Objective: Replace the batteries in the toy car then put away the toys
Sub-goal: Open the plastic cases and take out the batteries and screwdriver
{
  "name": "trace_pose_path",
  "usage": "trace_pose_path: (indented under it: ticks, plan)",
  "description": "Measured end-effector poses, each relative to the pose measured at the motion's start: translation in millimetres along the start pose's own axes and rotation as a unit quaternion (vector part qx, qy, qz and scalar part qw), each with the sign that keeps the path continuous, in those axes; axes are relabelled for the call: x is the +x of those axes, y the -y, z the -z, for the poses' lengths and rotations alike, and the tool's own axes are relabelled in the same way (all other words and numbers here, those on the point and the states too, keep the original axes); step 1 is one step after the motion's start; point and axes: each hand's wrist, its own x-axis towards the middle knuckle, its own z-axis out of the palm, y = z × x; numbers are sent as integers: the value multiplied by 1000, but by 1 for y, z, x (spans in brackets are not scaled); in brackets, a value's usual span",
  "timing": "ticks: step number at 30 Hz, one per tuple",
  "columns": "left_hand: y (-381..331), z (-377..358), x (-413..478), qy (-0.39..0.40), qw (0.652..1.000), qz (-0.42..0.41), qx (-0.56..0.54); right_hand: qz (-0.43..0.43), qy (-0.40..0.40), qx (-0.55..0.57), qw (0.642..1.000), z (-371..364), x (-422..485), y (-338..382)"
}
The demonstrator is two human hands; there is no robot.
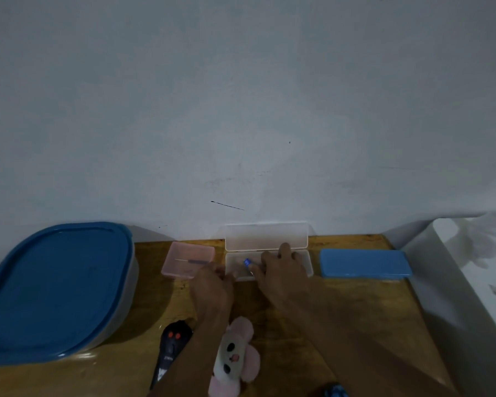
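Head view: wooden table (pixel 355 305) against a pale wall (pixel 241 110). Clear case (pixel 304 262) at the back centre, lid (pixel 267 236) raised and leaning on the wall. Small blue battery (pixel 246 262) inside the case tray, just beside the right hand's fingertips. Right hand (pixel 281 270) resting over the tray, fingers (pixel 284 249) spread and curled onto the hinge edge, thumb near the battery; whether the battery is actually pinched, cannot tell. Left hand (pixel 212 285) at the tray's front left corner, fingers curled in narrow against the case wall; grip on anything, cannot tell. Pink case (pixel 188 263) just left of the clear one, closed, with a thin tool visible through its lid. Blue case (pixel 364 263) to the right, closed, apart from the clear case. Large tub with blue lid (pixel 55 290) at far left. Black toy car (pixel 171 348) near the front edge, partly under the left forearm. Pink plush toy (pixel 235 356) just beside the car, between the two forearms. White fabric-covered surface (pixel 470 267) along the right side. Blue object at the bottom edge, too cut off to identify.
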Motion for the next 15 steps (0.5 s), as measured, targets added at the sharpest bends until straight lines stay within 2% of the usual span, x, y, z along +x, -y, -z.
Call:
trace_pose_path:
  ticks: [7, 15]
  plan:
    - [-1, 0, 1, 4, 1000, 2, -21, -33, -20, 31, 999, -3, 11, 4]
    - [-2, 3, 2, 12, 1000, 8, -27, -24, -30, 29, 999, -2, 14, 9]
